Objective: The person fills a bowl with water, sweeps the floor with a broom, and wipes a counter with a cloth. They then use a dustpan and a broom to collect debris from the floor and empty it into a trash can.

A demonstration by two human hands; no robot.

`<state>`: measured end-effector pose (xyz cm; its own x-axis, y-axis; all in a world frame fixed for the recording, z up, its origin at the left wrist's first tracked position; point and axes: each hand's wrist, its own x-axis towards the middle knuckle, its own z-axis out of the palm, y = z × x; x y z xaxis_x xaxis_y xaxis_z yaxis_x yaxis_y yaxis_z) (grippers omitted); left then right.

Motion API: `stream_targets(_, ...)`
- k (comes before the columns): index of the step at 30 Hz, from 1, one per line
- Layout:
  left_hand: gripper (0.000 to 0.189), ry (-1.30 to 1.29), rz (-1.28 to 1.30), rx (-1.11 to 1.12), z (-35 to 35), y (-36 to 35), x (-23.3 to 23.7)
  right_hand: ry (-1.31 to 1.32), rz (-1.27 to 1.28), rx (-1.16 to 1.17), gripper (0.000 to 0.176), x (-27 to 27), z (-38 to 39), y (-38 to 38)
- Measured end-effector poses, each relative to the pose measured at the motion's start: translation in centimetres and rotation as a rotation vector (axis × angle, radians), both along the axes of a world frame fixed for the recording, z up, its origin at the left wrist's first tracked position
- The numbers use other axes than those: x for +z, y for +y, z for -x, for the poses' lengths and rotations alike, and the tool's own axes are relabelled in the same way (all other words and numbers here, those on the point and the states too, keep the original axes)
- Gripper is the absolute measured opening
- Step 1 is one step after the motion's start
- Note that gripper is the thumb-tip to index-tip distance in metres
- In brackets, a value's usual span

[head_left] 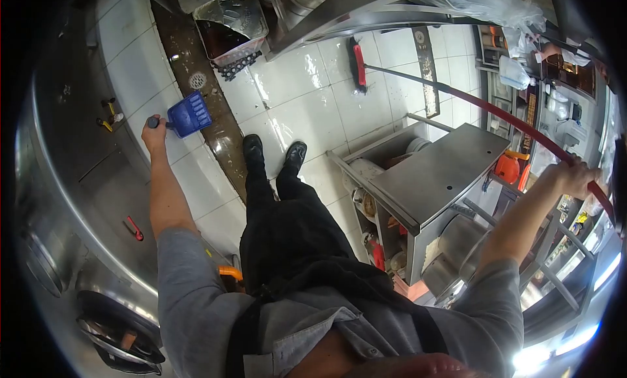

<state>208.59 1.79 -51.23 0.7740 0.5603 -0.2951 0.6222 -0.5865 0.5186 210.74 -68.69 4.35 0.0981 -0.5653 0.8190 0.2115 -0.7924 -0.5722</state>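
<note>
left hand point(155, 131) clenched, stretched forward | right hand point(575, 177) clenched, stretched out sideways

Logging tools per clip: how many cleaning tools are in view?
2: blue dustpan in the left hand, red-handled broom in the right hand; others may be hidden.

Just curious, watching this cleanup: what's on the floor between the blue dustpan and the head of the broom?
In the head view: a dark drain strip beside the blue dustpan, then bare glossy white tiles up to the broom.
</note>
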Motion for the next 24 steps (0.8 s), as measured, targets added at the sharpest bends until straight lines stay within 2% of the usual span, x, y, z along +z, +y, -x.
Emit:
stream_targets(2, 0.025, 0.026, 0.035, 0.010, 0.2, 0.1, 0.1, 0.008, 0.049, 0.026, 0.015, -0.6, -0.4, 0.4)
stream_targets(4, 0.025, 0.009, 0.021, -0.004, 0.4, 0.2, -0.2, 0.025, -0.051, 0.209, 0.017, -0.8, -0.6, 2.0)
stream_targets(5, 0.025, -0.009, 0.003, -0.016, 0.6, 0.4, -0.5, 0.131, -0.065, 0.367, 0.019, -0.3, 0.4, -0.1)
stream_targets(9, 0.026, -0.013, 0.035, -0.007, 0.7, 0.9, -1.5, 0.038, -0.148, 0.356, 0.020, -1.0, -0.1, 0.9)
stream_targets(11, 0.026, 0.001, 0.084, -0.003, 0.6, 1.0, -1.6, -0.131, -0.033, -0.143, 0.022, -1.5, -1.1, 2.8)
stream_targets(15, 0.026, 0.012, 0.068, 0.010, 0.6, 0.8, -1.2, -0.124, -0.010, -0.145, 0.024, -1.0, -1.8, 3.7)
stream_targets(17, 0.026, 0.004, 0.048, 0.003, 0.6, 0.7, -1.0, -0.016, -0.106, 0.050, 0.024, -0.1, -2.0, 3.5)
stream_targets(18, 0.026, 0.007, 0.049, 0.003, 0.6, 0.8, -0.9, -0.013, -0.105, 0.049, 0.024, -0.4, -2.2, 3.1)
stream_targets(20, 0.026, 0.031, 0.084, 0.010, 0.6, 0.9, -1.0, 0.071, -0.022, 0.223, 0.025, -1.4, -2.5, 2.3)
stream_targets(22, 0.027, 0.019, 0.060, 0.013, 0.5, 0.7, -1.6, 0.006, -0.039, 0.141, 0.024, -1.5, -2.4, 2.5)
stream_targets(24, 0.027, 0.013, 0.027, 0.008, 0.3, 0.9, -1.6, 0.067, -0.004, 0.279, 0.025, -1.8, -1.8, 3.0)
